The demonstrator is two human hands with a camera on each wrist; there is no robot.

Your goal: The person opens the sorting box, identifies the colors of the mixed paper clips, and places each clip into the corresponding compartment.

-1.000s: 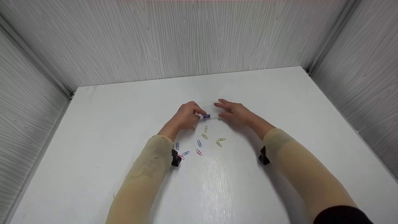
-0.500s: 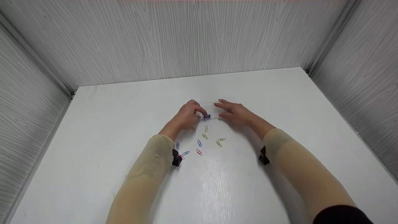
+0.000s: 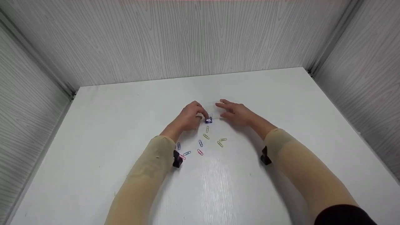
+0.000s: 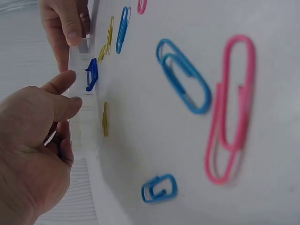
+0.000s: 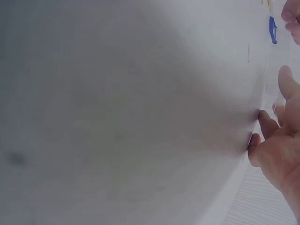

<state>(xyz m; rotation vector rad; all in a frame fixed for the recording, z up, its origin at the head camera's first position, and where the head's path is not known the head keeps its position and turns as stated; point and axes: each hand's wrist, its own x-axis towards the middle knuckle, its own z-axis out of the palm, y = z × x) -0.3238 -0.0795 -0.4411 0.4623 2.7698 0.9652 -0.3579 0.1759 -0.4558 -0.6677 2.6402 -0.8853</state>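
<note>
A small clear plastic box (image 3: 212, 108) stands between both hands, its blue latch (image 4: 92, 75) tilted outward at the front. My left hand (image 3: 189, 116) holds the box's left side, index fingertip right at the latch in the head view. The left wrist view shows its thumb and index finger close at the wall, other fingers curled behind. At the other end, my right hand (image 3: 236, 113) grips the box between thumb and fingers; in the left wrist view its thumb (image 4: 73, 37) presses the corner. Several paper clips lie in front, including a yellow clip (image 3: 207, 129) nearest the latch.
On the white table (image 3: 231, 187) lie loose clips: a pink clip (image 3: 200, 152), a blue clip (image 3: 200, 143) and a pair of yellow clips (image 3: 220, 142). More clips lie beside the left wrist's black camera (image 3: 177, 158). A wood-grain panel (image 3: 193, 37) rises behind the table.
The blue latch has swung outward and down from the front of the box, the left index fingertip moving down with it. The right hand and the clips stay in place.
</note>
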